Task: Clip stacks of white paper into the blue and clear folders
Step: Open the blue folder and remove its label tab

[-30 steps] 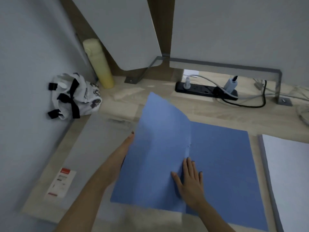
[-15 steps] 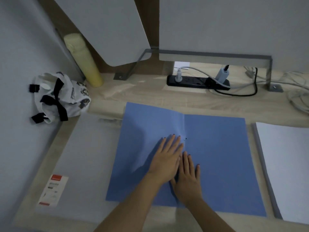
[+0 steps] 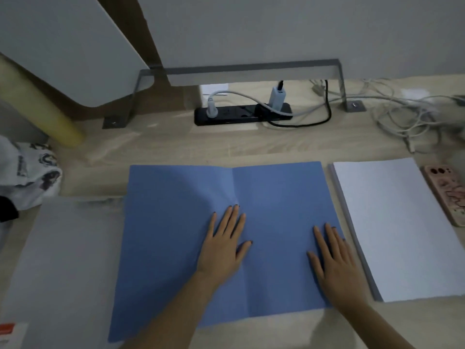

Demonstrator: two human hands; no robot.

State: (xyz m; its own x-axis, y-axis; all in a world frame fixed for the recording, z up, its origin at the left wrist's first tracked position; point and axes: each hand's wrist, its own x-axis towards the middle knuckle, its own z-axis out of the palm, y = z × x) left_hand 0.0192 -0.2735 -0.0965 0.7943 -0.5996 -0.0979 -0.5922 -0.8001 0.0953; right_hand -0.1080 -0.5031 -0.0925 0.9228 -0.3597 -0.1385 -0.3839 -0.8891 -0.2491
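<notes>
A blue folder (image 3: 226, 238) lies spread open and flat at the middle of the desk's front edge, moments after its left cover, raised in the air a second ago, was pressed down. The left hand (image 3: 225, 244), open with palm down and fingers splayed, rests just left of the centre crease. The right hand (image 3: 334, 263), also open and flat and holding nothing, has slid away from the crease to the folder's right edge, just beside the stack of white paper (image 3: 400, 230) near the desk's right edge. A clear folder (image 3: 63, 268) lies at the front left, partly under the blue one's left cover. A black power strip (image 3: 241, 114) sits along the back edge and a phone case (image 3: 450, 195) at the far right. With the folder now open and the right hand nearing the stack, the opening step looks finished; picking up paper appears to be next. No clip is visible in this view.
</notes>
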